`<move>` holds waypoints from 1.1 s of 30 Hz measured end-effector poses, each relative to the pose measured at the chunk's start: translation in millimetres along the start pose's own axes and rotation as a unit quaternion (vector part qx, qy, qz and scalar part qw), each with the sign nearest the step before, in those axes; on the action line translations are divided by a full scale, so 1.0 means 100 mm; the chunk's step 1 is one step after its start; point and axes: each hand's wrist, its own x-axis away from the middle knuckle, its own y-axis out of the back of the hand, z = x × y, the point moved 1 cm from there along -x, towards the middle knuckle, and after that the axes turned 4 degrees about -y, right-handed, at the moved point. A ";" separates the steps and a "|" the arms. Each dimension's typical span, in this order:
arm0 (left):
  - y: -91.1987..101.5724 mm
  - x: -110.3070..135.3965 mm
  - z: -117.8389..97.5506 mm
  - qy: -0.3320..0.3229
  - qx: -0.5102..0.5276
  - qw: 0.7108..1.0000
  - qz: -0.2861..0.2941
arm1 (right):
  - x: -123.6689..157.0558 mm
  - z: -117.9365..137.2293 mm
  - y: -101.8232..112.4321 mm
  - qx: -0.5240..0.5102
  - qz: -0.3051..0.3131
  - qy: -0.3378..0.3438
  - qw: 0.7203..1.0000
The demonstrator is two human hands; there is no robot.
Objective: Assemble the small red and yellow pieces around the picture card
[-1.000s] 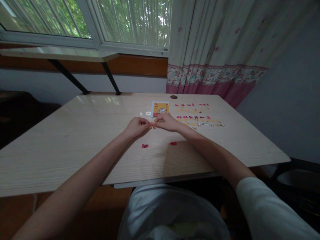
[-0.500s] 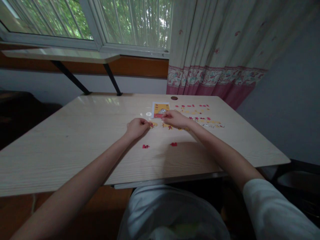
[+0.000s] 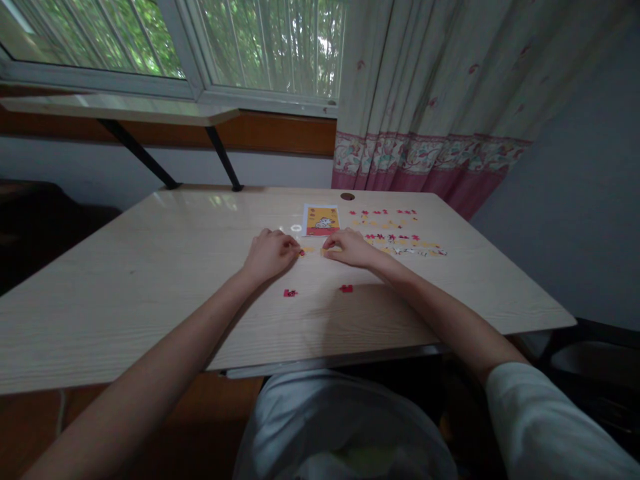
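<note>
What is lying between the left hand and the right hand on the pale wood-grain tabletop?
In the head view, small flat yellow puzzle pieces lie there; one beside the left hand shows some red.

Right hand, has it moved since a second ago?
Yes, the right hand has moved to the right, judged against the picture card beyond it.

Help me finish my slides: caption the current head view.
Left hand and right hand among jigsaw pieces on a pale table, near a yellow-and-red printed card.
</note>
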 end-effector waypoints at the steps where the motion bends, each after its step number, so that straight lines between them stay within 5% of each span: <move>1: -0.01 0.00 0.01 -0.042 0.008 0.999 0.004 | -0.01 0.00 -0.01 0.002 0.000 0.001 1.000; 6: -0.07 0.00 0.03 -0.154 0.015 0.988 0.017 | -0.03 -0.02 -0.05 0.002 -0.009 0.008 1.000; 26: -0.02 0.03 -0.15 -0.163 -0.022 0.986 0.027 | 0.01 0.04 -0.02 0.083 -0.033 0.018 0.996; 33: -0.05 0.00 -0.20 -0.233 0.025 0.971 0.037 | 0.02 0.04 -0.02 0.078 -0.028 0.023 0.996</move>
